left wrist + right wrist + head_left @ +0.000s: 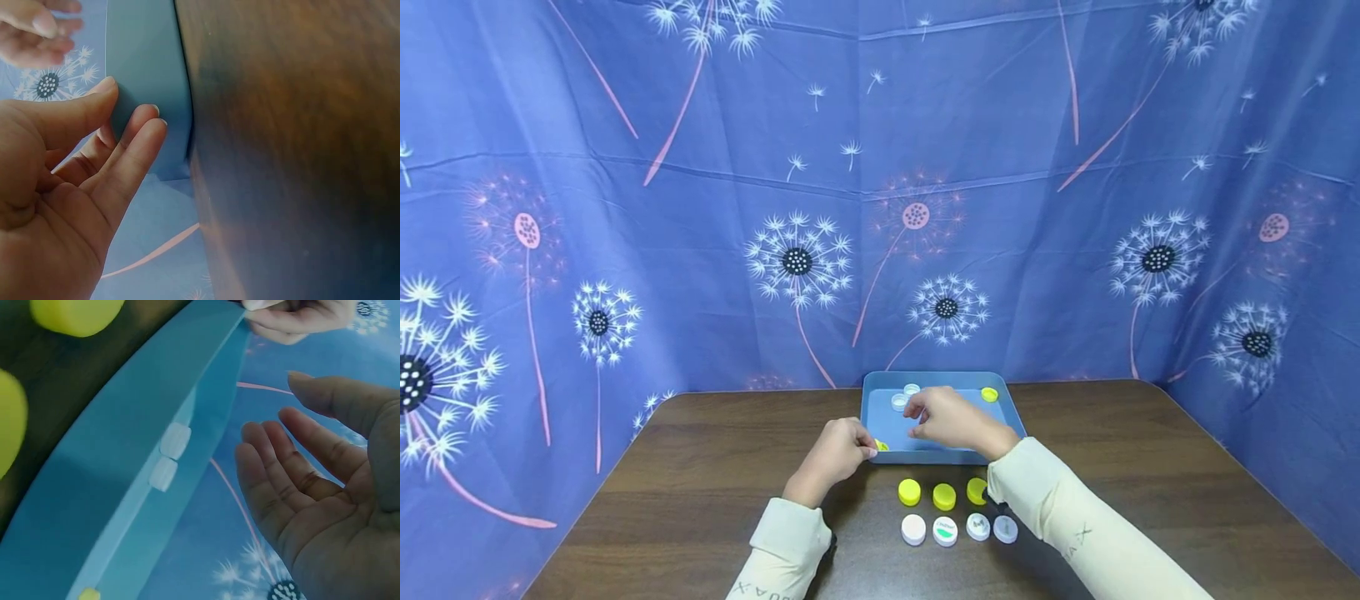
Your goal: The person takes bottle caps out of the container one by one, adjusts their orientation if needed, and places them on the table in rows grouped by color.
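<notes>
**Left hand (838, 454) pinches a corner of the blue rectangular plastic-looking tray (925, 457); right hand (955, 419) empty above it**

Left grip: closed on the tray's near-left corner, thumb at the rim, fingers against the outside wall. Read as a steadying hold; taking the corner leaves the inside free for reaching.

Right grip: over the tray, fingers loosely bent, thumb well apart from them, nothing held.

Tray: on the brown wood-grain worktop (722, 467), at its far side, before the blue dandelion-printed cloth (700, 250). Contact with cloth: cannot tell.

Tray contents seen: two round white plastic caps (899, 402) just beside each other, left of centre toward the back; one round yellow plastic cap (989, 394) near the far-right corner; a yellow piece (882, 445) at the near-left corner, mostly hidden. The walls presumably keep loose pieces from rolling off.

Outside, between tray and person: a row of three yellow plastic caps (944, 497) closer to the tray, then a row of four white plastic caps (945, 531), one marked green. Colour-sorted rows, probably for easy picking within short reach. Rightmost yellow one partly covered by the cream right sleeve (1060, 517).
</notes>
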A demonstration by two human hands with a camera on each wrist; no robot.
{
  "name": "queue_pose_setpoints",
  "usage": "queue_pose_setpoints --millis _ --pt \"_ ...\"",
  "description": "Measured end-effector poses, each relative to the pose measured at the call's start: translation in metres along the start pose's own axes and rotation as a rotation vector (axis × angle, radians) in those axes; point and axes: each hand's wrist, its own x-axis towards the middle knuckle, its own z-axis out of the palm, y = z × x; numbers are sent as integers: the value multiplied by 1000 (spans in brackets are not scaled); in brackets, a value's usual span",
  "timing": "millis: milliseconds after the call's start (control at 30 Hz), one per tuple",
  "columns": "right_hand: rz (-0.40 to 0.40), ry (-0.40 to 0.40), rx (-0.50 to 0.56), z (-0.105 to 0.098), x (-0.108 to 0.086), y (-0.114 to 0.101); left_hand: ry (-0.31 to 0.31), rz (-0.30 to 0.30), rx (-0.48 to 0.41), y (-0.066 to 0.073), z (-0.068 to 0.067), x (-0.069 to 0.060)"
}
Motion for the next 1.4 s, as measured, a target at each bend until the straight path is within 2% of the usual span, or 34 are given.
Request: queue_pose_setpoints --millis 267,433,733,967,1400 --pt "-6 -85 5 25 35 -3 -1 30 6 -2 0 1" --pt "16 -143 -3 38 50 -6 -26 9 -35 -1 -1 1" --pt "-14 -218 -39 51 56 -6 -17 8 -38 -2 -1 0" --pt "-25 -221 -10 58 58 -4 -7 4 -38 -2 -1 0" --pt "-65 -201 -20 62 59 1 4 23 -10 -2 1 1"
